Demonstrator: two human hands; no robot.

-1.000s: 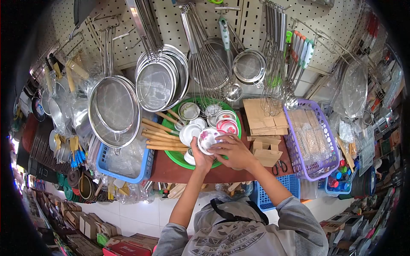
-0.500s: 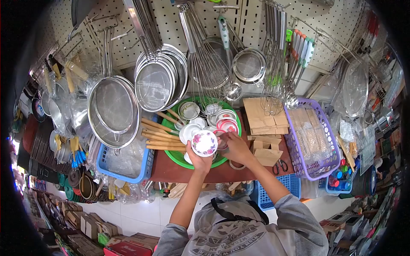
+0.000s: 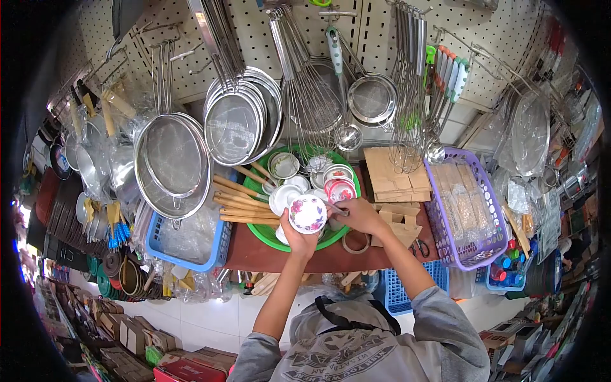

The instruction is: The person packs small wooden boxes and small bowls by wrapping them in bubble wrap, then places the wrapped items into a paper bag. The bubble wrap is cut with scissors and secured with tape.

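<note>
Floral white bowl [image 3: 308,212], round in outline, its flowered face turned up toward me, held in my left hand [image 3: 298,238] above the green basin [image 3: 261,237]. My right hand [image 3: 355,216], just beside, pinches a narrow greyish item [image 3: 339,210], unidentifiable. My shirt's print [image 3: 347,358] partly reads "WISATA".

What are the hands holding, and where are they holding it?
The left hand holds a flowered white dish by its lower left edge. The right hand grips a grey thing, too hidden to name or say which part.
</note>
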